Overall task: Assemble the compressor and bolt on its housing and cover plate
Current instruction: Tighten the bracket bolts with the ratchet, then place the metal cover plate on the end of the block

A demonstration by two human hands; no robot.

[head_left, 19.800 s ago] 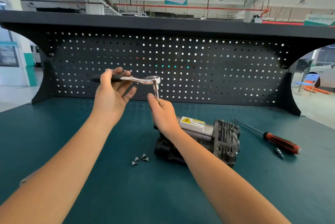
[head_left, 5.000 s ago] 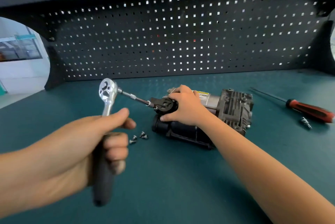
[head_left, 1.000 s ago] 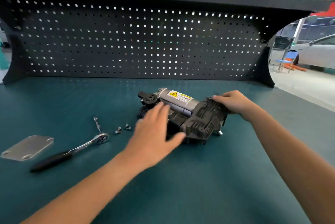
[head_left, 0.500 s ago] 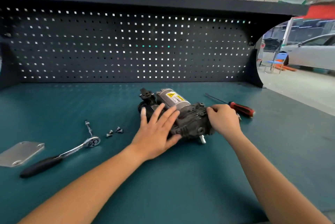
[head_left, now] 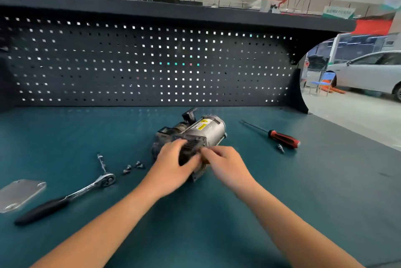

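the compressor [head_left: 208, 132] lies on its side on the teal bench surface [head_left: 325, 191], near the middle and in front of the black pegboard [head_left: 152, 66]. its silver motor cylinder, which carries a yellow warning label, points away from the person and to the right. its dark ribbed end faces the person.

the left hand [head_left: 171, 163] holds the near end of the compressor from the left, with the fingers curled over the dark ribbed casting. the right hand [head_left: 225, 163] holds the same end from the right, with bent fingers pressed onto the casting. both hands are blurred, so the finer finger placement cannot be told.

the ratchet wrench [head_left: 73, 196] lies flat to the left of the compressor, apart from both hands, with its extension bar pointing away from the person. two loose bolts [head_left: 133, 167] lie between the ratchet head and the compressor. the cover plate [head_left: 19, 194] lies flat at the left edge, just beside the ratchet handle.

a red-handled screwdriver [head_left: 282, 138] lies to the right of the compressor, with a small bit [head_left: 281, 148] just beside its handle.
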